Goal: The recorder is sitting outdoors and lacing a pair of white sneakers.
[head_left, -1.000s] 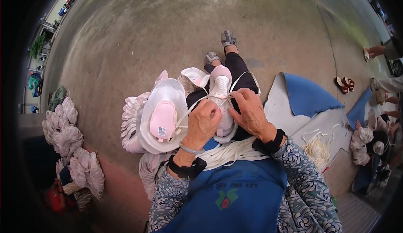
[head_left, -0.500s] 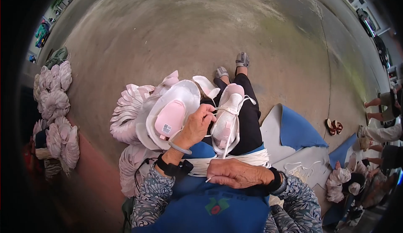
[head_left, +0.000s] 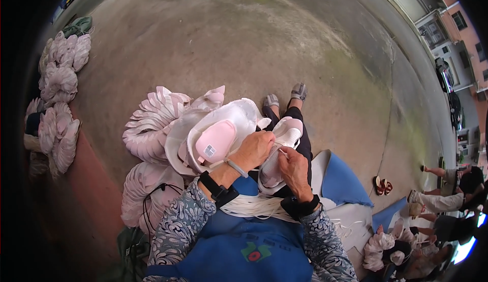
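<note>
A pale pink and white shoe upper [head_left: 288, 131] lies over my lap, its toe pointing away from me. My left hand [head_left: 254, 151] is closed at its left edge, the fingertips partly hidden. From the right, my right hand [head_left: 296, 169] pinches a white shoelace [head_left: 281, 151] over the middle of the shoe upper. A bundle of white shoelaces [head_left: 256, 207] lies across my waist, on a blue apron [head_left: 239, 246]. Left of my left hand, a pale pink insole-shaped piece [head_left: 216, 141] with a small white label sits inside a white, open shell-like holder [head_left: 247, 110].
Stacked pink and white shoe uppers [head_left: 147, 124] lie at my left, with more bundles [head_left: 63, 84] farther left. Blue and grey sheets [head_left: 345, 180] spread at my right, near a pair of sandals [head_left: 382, 185]. Other people [head_left: 457, 200] are at the far right.
My right hand has moved up and forward from the waist to the shoe upper. My left hand has shifted right against it, and the view has turned a little.
</note>
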A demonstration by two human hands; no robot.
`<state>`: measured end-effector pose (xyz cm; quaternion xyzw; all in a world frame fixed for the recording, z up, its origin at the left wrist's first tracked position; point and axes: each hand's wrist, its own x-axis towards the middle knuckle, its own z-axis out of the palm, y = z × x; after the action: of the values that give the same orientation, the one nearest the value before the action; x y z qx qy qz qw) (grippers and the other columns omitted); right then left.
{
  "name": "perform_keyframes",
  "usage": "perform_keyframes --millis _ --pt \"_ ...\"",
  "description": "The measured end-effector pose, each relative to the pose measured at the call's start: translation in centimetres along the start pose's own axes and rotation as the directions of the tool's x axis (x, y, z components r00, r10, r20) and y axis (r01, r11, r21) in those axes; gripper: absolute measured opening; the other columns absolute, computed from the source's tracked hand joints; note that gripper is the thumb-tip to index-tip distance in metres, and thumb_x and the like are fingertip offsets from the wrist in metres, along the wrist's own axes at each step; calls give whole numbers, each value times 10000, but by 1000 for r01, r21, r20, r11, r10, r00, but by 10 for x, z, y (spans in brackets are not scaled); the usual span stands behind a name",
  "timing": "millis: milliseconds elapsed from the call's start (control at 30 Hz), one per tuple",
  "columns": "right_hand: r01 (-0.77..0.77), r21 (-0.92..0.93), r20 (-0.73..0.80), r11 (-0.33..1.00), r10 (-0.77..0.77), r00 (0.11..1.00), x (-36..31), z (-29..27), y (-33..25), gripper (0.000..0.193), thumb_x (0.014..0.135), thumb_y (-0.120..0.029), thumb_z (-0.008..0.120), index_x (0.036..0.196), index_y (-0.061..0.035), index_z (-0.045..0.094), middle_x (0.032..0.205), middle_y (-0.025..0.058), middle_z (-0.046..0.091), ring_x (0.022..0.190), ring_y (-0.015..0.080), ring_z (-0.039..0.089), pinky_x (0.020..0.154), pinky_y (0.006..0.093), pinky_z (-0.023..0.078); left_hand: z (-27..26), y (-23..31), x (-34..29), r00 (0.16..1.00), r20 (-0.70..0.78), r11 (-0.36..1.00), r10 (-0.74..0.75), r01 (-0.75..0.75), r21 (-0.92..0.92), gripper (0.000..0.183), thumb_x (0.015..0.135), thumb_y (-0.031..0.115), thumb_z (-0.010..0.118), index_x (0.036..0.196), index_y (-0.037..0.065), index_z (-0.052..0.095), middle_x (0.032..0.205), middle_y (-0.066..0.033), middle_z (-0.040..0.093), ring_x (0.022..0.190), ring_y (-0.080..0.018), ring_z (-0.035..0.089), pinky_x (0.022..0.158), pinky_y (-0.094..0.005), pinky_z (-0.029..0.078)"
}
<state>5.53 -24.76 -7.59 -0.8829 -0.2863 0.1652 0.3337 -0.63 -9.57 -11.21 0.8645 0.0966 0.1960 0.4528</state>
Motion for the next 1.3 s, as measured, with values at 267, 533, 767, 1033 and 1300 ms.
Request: perform_keyframes --millis 267,533,767,1033,1300 --pt "-7 -61 -142 998 -1 990 -6 15 0 307 826 -233 653 1061 -38 667 803 213 679 732 363 673 677 417 522 11 -2 3 998 43 996 -35 31 85 129 890 145 546 893 24 590 778 -214 635 743 -413 618 664 -499 485" --pt "67 -66 -237 996 -81 968 -8 20 11 377 804 -236 709 1108 -21 648 683 162 643 610 253 653 613 335 509 7 1 17 985 169 981 -42 9 192 109 791 107 611 790 -1 619 775 -210 654 764 -363 660 684 -442 534" --pt "85 -51 -226 995 -94 970 -3 18 11 345 796 -216 715 1065 -7 661 657 158 632 580 240 636 590 330 500 8 3 24 978 203 966 -55 1 259 164 864 156 565 820 12 632 753 -205 647 759 -387 645 689 -467 514" --pt "-40 -29 -185 999 34 982 -1 21 4 349 808 -241 706 1071 -18 650 829 202 680 750 337 678 686 387 525 6 23 35 946 313 864 89 -229 447 133 813 137 598 815 11 639 818 -186 656 799 -321 664 718 -417 533" --pt "61 -34 -234 998 -68 970 0 26 11 328 822 -208 706 1064 7 657 706 173 648 609 208 638 611 321 504 12 7 35 989 142 925 -51 -7 381 176 833 201 621 763 41 644 753 -155 660 747 -325 657 674 -413 530"
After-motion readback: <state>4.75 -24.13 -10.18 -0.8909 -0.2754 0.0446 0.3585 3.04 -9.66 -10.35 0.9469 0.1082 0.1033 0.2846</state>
